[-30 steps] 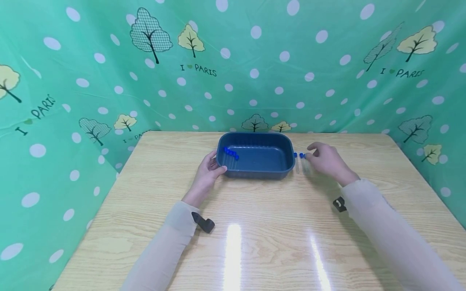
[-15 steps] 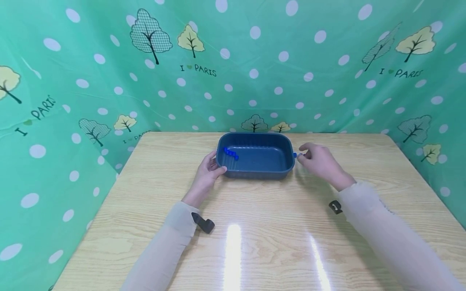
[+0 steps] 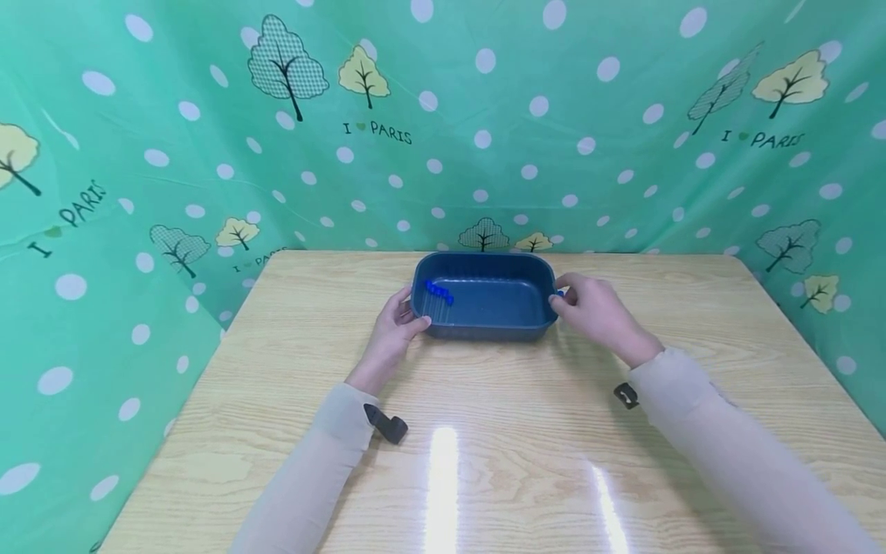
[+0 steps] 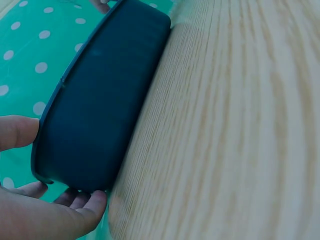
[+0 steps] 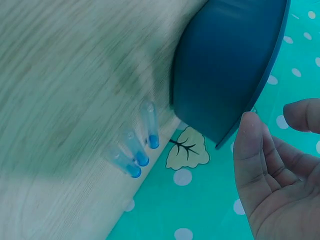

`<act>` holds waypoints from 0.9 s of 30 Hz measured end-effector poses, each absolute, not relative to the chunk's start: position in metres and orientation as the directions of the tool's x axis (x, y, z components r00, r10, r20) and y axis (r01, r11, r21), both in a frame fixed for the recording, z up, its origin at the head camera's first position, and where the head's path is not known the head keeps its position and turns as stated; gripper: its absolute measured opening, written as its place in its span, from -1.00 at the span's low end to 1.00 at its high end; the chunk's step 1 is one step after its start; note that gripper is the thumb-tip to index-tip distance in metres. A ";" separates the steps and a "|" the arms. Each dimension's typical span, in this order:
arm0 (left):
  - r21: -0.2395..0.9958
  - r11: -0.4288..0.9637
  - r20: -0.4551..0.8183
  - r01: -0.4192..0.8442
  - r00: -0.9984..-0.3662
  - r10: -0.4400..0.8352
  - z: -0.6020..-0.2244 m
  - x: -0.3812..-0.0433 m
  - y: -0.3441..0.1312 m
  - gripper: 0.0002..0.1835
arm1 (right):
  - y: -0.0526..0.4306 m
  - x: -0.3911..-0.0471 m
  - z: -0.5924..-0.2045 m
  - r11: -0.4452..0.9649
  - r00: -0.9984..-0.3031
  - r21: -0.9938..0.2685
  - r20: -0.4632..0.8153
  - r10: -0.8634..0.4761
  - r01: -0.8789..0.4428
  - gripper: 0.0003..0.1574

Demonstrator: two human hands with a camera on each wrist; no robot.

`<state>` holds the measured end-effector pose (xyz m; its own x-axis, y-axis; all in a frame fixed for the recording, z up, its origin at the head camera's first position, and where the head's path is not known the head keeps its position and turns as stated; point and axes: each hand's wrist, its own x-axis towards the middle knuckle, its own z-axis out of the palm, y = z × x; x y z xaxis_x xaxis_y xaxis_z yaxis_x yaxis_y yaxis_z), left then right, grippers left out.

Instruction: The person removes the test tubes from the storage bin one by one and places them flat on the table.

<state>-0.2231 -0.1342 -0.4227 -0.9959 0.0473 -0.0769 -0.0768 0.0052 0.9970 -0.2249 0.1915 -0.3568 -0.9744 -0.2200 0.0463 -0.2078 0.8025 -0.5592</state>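
A dark blue tub [image 3: 491,302] stands near the back of the wooden table. My left hand [image 3: 390,335] grips its left end, thumb at the rim and fingers against the outer wall. Inside, at the left, several clear tubes with blue caps [image 3: 439,292] lie side by side. My right hand [image 3: 597,314] is at the tub's right rim, fingers bent and the thumb apart from them, with nothing held. Three more blue-capped tubes [image 5: 136,148] lie on the table beside that end in the right wrist view; the hand mostly hides them in the head view.
A green polka-dot cloth [image 3: 443,123] with trees hangs behind the wooden table [image 3: 512,431] and along its sides. Each sleeve carries a black strap piece, one near the left wrist [image 3: 386,424] and one near the right [image 3: 626,395].
My right hand has moved left, from above the loose tubes to the tub's right rim. The left hand and the tub stay where they were.
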 end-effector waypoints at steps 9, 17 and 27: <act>0.997 0.010 -0.078 -0.078 -0.996 0.040 -0.423 -0.224 -0.135 -0.24 | 0.175 -0.228 -0.354 0.797 -0.965 -0.549 0.078 -0.252 -0.253 -0.51; 0.996 0.022 -0.084 -0.083 -0.995 0.045 -0.424 -0.225 -0.135 -0.24 | 0.159 -0.231 -0.351 0.787 -0.961 -0.556 0.086 -0.264 -0.266 -0.52; 0.996 0.018 -0.083 -0.082 -0.996 0.042 -0.423 -0.224 -0.134 -0.25 | 0.142 -0.236 -0.352 0.778 -0.957 -0.566 0.079 -0.278 -0.272 -0.52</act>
